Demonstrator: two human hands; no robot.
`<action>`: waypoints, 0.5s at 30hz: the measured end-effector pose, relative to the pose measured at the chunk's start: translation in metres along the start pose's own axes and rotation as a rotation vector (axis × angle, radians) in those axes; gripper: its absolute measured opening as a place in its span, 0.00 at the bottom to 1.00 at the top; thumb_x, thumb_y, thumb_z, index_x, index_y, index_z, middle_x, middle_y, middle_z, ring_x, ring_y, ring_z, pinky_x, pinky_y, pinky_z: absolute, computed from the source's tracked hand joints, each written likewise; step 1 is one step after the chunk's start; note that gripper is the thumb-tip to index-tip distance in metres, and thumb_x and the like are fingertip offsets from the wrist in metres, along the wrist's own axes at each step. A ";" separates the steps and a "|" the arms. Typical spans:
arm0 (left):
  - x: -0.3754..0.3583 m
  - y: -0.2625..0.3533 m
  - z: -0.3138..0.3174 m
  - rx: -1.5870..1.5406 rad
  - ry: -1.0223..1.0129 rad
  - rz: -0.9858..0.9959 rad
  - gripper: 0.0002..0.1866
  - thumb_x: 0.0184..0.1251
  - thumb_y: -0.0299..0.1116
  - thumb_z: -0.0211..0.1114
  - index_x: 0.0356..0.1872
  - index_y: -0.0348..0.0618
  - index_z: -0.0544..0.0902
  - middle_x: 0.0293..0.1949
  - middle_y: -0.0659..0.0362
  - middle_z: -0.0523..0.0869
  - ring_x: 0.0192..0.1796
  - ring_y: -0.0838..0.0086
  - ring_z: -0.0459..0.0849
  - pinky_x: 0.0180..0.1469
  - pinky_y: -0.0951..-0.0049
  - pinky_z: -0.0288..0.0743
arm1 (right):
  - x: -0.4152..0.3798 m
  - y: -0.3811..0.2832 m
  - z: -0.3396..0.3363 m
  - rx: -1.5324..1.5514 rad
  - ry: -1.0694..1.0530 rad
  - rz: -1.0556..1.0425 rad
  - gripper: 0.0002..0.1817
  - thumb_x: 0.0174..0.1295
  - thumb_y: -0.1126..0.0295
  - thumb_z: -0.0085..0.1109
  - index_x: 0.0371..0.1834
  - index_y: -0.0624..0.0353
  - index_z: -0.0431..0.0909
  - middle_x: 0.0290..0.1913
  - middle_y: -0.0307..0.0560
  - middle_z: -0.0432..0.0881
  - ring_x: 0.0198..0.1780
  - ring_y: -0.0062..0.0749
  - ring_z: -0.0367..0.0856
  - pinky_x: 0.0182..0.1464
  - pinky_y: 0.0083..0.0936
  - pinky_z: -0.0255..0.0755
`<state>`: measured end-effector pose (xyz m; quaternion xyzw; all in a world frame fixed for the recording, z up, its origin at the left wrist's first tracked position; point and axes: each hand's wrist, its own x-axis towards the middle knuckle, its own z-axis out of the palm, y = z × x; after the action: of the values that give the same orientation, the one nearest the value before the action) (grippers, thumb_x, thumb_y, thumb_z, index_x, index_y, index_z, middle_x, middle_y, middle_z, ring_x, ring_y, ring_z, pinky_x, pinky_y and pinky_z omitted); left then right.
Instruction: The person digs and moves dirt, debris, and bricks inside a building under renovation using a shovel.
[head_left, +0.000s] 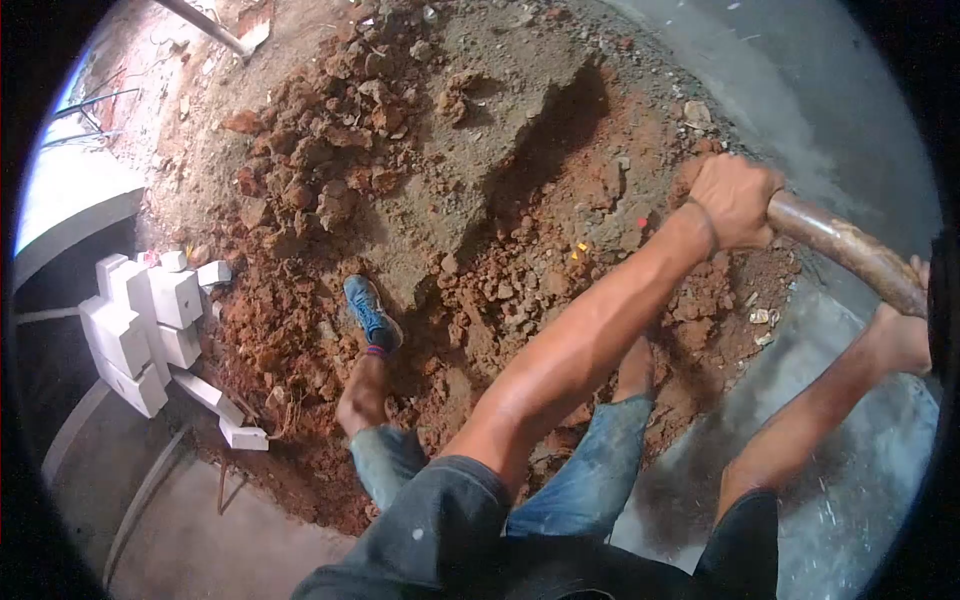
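Observation:
A thick, worn wooden handle [840,237] slants from the middle right toward the right edge of the view. My left hand [737,198] is wrapped round its upper-left end, with a thin dark band at the wrist. Farther down the same handle, close to the dark rim of the view, my right hand [903,325] grips it, partly cut off. The tool's head does not show. Under my left arm lies broken reddish soil [500,290], with a dug hollow [560,125] above it.
A foot in a blue shoe [368,308] stands on the loose soil. White blocks [122,335] are stacked at the left. Clods [340,130] are heaped at the upper left. Smooth grey floor [810,90] borders the soil at the right. A pole [205,25] shows at the top left.

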<state>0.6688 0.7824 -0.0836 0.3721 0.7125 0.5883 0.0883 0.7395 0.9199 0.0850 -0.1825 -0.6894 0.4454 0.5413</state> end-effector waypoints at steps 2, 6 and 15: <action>-0.053 -0.058 -0.004 -0.003 -0.054 -0.044 0.15 0.31 0.34 0.64 0.27 0.44 0.78 0.22 0.50 0.80 0.26 0.54 0.79 0.30 0.59 0.75 | -0.060 0.044 -0.002 -0.562 -0.311 -0.228 0.13 0.61 0.61 0.49 0.26 0.60 0.71 0.25 0.46 0.75 0.28 0.34 0.75 0.37 0.31 0.72; -0.378 -0.159 -0.047 -0.035 -0.236 -0.821 0.20 0.45 0.39 0.65 0.41 0.44 0.78 0.24 0.50 0.81 0.24 0.62 0.80 0.29 0.62 0.75 | -0.400 0.182 0.028 -0.367 -0.143 1.046 0.15 0.67 0.70 0.43 0.55 0.59 0.66 0.36 0.43 0.77 0.30 0.24 0.73 0.30 0.22 0.73; -0.337 -0.048 -0.116 -0.347 -0.036 -1.736 0.17 0.51 0.36 0.63 0.39 0.34 0.80 0.27 0.53 0.83 0.28 0.73 0.81 0.27 0.71 0.75 | -0.536 0.227 0.082 -0.323 -0.729 1.917 0.06 0.55 0.69 0.53 0.29 0.60 0.73 0.18 0.43 0.73 0.17 0.29 0.72 0.20 0.23 0.71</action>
<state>0.8215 0.4773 -0.1983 -0.3096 0.6428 0.4076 0.5699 0.7989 0.6142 -0.4135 -0.5787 -0.4283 0.6197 -0.3124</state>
